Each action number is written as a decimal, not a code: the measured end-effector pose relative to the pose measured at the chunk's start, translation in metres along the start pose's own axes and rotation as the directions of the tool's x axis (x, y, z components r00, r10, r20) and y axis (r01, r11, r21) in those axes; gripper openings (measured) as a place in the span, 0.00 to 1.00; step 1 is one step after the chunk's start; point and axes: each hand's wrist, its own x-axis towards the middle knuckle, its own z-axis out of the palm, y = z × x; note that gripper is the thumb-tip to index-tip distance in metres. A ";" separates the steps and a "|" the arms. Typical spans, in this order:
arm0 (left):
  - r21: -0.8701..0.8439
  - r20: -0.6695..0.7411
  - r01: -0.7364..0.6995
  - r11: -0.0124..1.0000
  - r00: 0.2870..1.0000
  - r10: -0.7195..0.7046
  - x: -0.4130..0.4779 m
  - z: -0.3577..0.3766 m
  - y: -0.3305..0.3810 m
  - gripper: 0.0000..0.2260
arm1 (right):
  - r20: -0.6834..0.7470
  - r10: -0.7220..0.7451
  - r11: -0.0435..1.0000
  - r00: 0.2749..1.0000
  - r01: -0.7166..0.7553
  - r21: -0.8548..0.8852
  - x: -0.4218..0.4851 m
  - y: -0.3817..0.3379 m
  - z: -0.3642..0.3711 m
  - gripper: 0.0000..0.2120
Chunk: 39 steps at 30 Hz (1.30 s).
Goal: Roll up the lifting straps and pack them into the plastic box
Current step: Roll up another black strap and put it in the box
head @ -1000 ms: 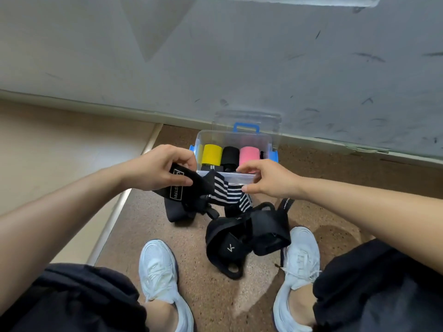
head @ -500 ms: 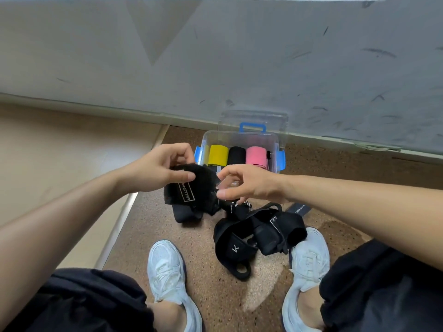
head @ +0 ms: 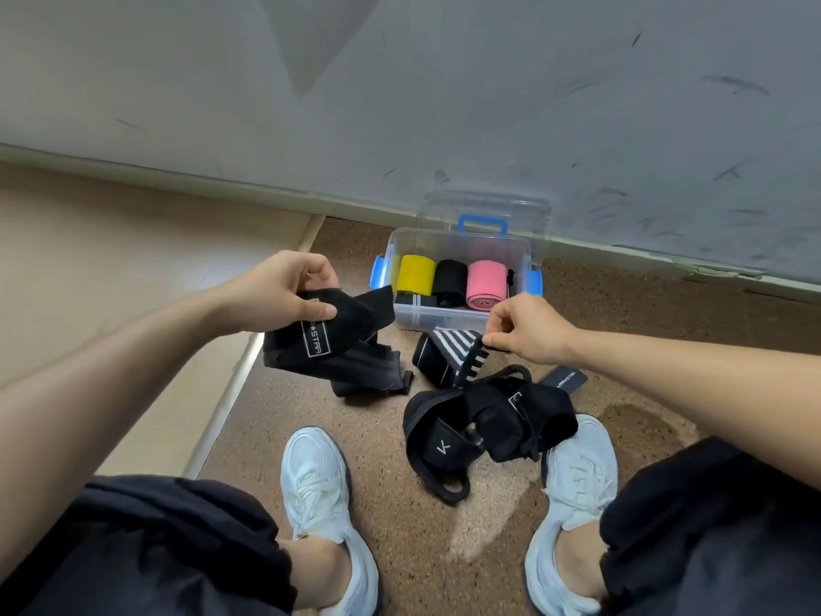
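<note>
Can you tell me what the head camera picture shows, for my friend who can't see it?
A person crouching on a speckled floor holds a black strap in the left hand and pinches a black-and-white striped strap with the right hand. Ahead, an open clear plastic box holds yellow, black and pink rolls; more black straps lie between white sneakers.

Clear, glossy plastic for the box (head: 444, 320), with opaque blue plastic clips and handle. Matt woven cloth in the rolls inside: yellow (head: 415, 274), black (head: 449, 277), pink (head: 486, 284). Fuzzy black fabric on the strap (head: 331, 344) in the left hand (head: 277, 291), with a printed white label. Striped black-and-white elastic cloth (head: 448, 355) pinched by the right hand (head: 528, 331). Matt black webbing in the pile (head: 484, 422). Speckled, rough, cork-like floor (head: 413, 540). Scuffed, dull painted wall (head: 444, 82). White mesh-and-rubber shoes (head: 317, 482).
</note>
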 end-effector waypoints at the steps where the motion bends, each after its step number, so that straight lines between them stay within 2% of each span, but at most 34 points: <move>1: 0.030 0.003 0.003 1.000 1.000 -0.003 0.002 0.003 0.000 0.07 | 0.002 -0.009 1.000 1.000 0.009 0.015 0.001 -0.003 0.003 0.09; 2: 0.055 -0.002 0.002 0.998 1.000 -0.002 0.004 0.007 0.001 0.08 | 0.000 -0.018 0.998 1.000 0.018 0.066 0.002 -0.008 0.005 0.07; 4: 0.088 -0.018 -0.007 0.996 1.000 0.008 0.007 0.014 0.003 0.08 | 0.019 -0.016 0.949 1.000 0.010 0.317 0.005 -0.019 0.009 0.02; 6: 0.126 -0.025 -0.018 0.992 0.999 0.021 0.008 0.021 0.005 0.08 | 0.071 -0.032 0.852 0.997 -0.011 0.524 0.008 -0.022 0.008 0.10; 7: 0.154 -0.021 -0.020 0.988 0.999 0.024 0.008 0.024 0.004 0.09 | 0.091 -0.055 0.855 0.994 0.000 0.519 0.010 -0.018 0.007 0.14; 9: 0.192 -0.005 -0.031 0.981 0.999 0.032 0.007 0.033 0.003 0.10 | 0.131 -0.085 0.946 0.988 0.039 0.321 0.012 -0.003 0.005 0.16; 11: 0.211 0.009 -0.059 0.976 0.998 0.059 0.006 0.041 0.003 0.13 | 0.226 -0.039 0.999 0.973 0.038 0.009 0.012 0.022 0.007 0.12; 13: 0.225 0.022 -0.077 0.971 0.997 0.074 0.007 0.048 0.003 0.14 | 0.337 0.053 0.978 0.940 0.019 -0.207 0.011 0.046 0.015 0.09; 16: 0.193 0.024 -0.099 0.976 0.995 0.096 0.008 0.061 0.000 0.12 | 0.420 0.126 0.938 0.899 0.029 -0.344 0.010 0.071 0.037 0.15; 20: 0.129 -0.006 -0.120 0.984 0.993 0.122 0.014 0.081 -0.012 0.12 | 0.458 0.115 0.913 0.881 0.089 -0.399 0.013 0.093 0.072 0.21; 24: 0.031 -0.023 -0.089 0.996 0.996 0.090 0.020 0.102 -0.021 0.10 | 0.467 0.020 0.908 0.884 0.180 -0.379 0.015 0.104 0.110 0.34; 26: 0.002 0.003 -0.071 0.997 0.997 0.071 0.021 0.109 -0.025 0.10 | 0.505 0.050 0.890 0.862 0.191 -0.415 0.011 0.104 0.130 0.37; 28: 0.001 0.020 -0.052 0.999 0.998 0.052 0.024 0.113 -0.029 0.11 | 0.507 0.063 0.861 0.860 0.210 -0.463 0.006 0.105 0.141 0.30; 31: 0.002 0.025 -0.028 1.000 0.999 0.028 0.027 0.113 -0.032 0.10 | 0.501 0.041 0.877 0.864 0.209 -0.433 0.003 0.106 0.131 0.18; 36: 0.043 0.032 -0.026 0.999 0.999 0.025 0.033 0.113 -0.033 0.11 | 0.517 0.003 0.957 0.856 0.147 -0.250 0.015 0.098 0.066 0.15; 39: 0.044 0.039 -0.011 0.999 0.999 0.009 0.035 0.112 -0.033 0.11 | 0.489 0.024 0.947 0.872 0.137 -0.291 0.014 0.090 0.022 0.16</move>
